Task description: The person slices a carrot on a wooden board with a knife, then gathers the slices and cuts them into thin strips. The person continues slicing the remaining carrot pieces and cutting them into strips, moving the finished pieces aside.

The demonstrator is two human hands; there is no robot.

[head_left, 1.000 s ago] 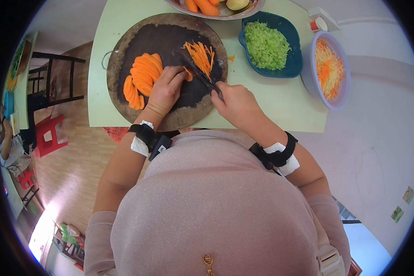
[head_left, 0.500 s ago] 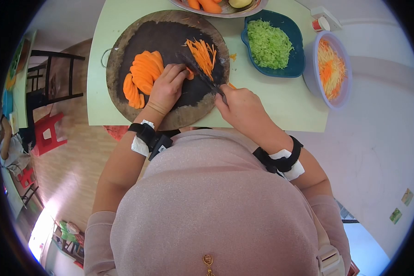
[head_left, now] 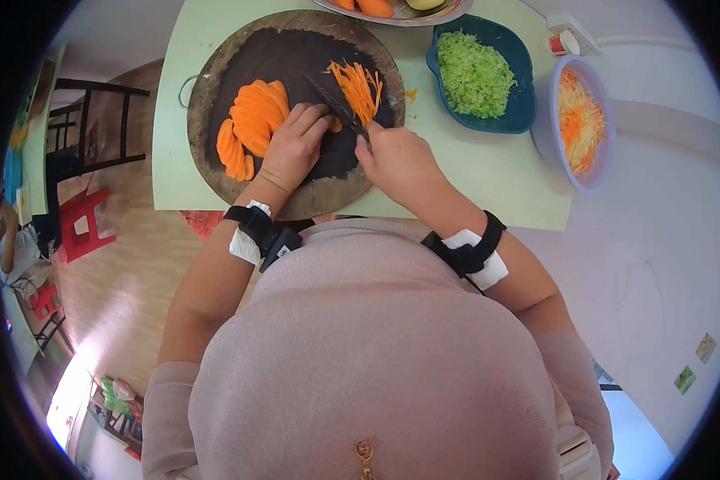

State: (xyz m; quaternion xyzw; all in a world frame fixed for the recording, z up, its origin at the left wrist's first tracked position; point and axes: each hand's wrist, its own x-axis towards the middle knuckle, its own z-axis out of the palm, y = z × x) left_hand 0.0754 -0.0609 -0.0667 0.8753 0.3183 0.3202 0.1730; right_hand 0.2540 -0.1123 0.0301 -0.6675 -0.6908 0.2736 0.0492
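Note:
On the round wooden board (head_left: 328, 196), my right hand (head_left: 400, 156) is closed round the handle of a dark knife (head_left: 338, 102). The blade points up and to the left, between my left hand and a pile of carrot strips (head_left: 358, 88). My left hand (head_left: 298, 144) has its fingers bent and pressed together beside the blade, on a carrot piece (head_left: 335, 126) that is mostly hidden. Overlapping carrot slices (head_left: 256, 116) lie on the board to the left of my left hand.
Shredded green vegetable (head_left: 476, 76) fills a dark teal bowl (head_left: 500, 124) at the right. Beyond it are a lilac basin (head_left: 548, 132) of shreds and a paper cup (head_left: 564, 43). A metal tray (head_left: 400, 18) stands at the top. A person's arm (head_left: 8, 232) shows far left.
My right hand has moved up and left with the knife, whose blade sits at a slightly different angle. My left hand stays by the blade. The view has shifted slightly.

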